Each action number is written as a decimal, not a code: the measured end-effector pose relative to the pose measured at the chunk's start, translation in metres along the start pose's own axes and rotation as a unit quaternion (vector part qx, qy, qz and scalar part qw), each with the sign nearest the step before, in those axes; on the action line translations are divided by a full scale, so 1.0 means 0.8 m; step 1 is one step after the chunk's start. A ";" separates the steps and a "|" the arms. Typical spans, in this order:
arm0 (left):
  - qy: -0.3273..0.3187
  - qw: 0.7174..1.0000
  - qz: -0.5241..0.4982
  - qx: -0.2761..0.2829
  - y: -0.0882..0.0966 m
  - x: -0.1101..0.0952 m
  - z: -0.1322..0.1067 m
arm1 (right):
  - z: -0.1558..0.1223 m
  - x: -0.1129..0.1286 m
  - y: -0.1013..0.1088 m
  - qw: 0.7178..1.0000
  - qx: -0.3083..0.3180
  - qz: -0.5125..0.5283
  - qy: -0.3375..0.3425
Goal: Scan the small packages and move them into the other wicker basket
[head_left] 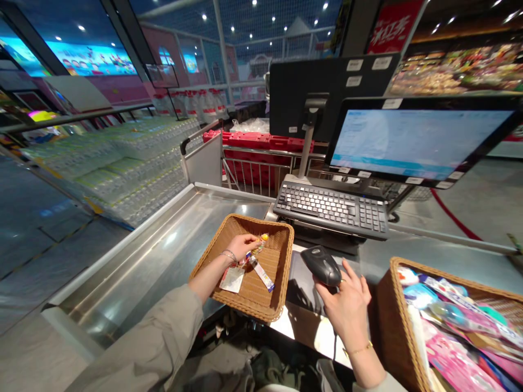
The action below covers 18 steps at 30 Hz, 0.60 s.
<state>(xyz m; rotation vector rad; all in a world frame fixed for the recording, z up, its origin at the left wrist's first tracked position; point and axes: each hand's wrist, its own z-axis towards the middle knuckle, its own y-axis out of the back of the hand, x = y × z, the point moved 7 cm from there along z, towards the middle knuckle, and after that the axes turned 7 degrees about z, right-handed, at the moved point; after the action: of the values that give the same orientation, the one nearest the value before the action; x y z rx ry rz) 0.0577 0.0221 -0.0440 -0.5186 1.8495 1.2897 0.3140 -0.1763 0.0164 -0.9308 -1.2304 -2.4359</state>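
Toward the far edge of the left basket [283,261], left hand [242,248] fingers pinch a small yellow-topped packet [262,241], contents too blurred to tell. Slim white pack [262,274] slants toward near right corner, white square packet [232,279] by near edge. Right hand [350,300], off the right edge, grips black scanner [321,265].

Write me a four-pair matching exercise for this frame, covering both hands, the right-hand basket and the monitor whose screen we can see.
Things
1. Left hand
2. Right hand
3. Right-hand basket
4. Monitor with visible screen

Places or states
A. Filled with colourful packets
B. Lit, mostly pale blue
C. Holding a black scanner
D. Over the inside of the left-hand basket, at small items

Right pairs: 1-D, 2-C, 3-A, 4-B
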 end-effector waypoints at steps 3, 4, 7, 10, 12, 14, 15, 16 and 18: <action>0.021 0.997 -0.079 -0.009 -0.012 -0.011 -0.001 | 0.000 0.002 0.004 1.000 -0.005 0.002 0.004; 0.033 0.994 -0.103 -0.008 -0.018 -0.013 -0.002 | -0.001 0.002 0.005 1.000 -0.006 0.002 0.004; 0.072 0.984 -0.164 0.001 -0.036 -0.013 -0.006 | -0.002 0.001 0.007 1.000 -0.007 0.002 0.000; 0.097 0.973 -0.208 0.014 -0.050 -0.012 -0.007 | -0.003 0.000 0.008 1.000 -0.010 0.003 0.000; 0.098 0.969 -0.224 0.019 -0.055 -0.012 -0.008 | -0.003 0.000 0.009 1.000 -0.013 0.002 0.002; 0.092 0.969 -0.229 0.014 -0.058 -0.013 -0.008 | -0.004 -0.001 0.010 1.000 -0.015 0.002 0.004; 0.088 0.970 -0.228 0.007 -0.059 -0.014 -0.009 | -0.005 -0.001 0.011 1.000 -0.016 0.002 0.005; 0.082 0.971 -0.225 -0.002 -0.060 -0.015 -0.009 | -0.005 -0.001 0.011 1.000 -0.016 0.001 0.006; 0.068 0.975 -0.210 -0.023 -0.061 -0.017 -0.010 | -0.007 -0.002 0.011 1.000 -0.016 -0.001 0.009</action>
<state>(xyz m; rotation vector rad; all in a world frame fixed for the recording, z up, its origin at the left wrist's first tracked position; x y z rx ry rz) 0.0977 -0.0061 -0.0605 -0.9857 1.6993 1.0303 0.3171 -0.1861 0.0190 -0.9150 -1.1892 -2.4666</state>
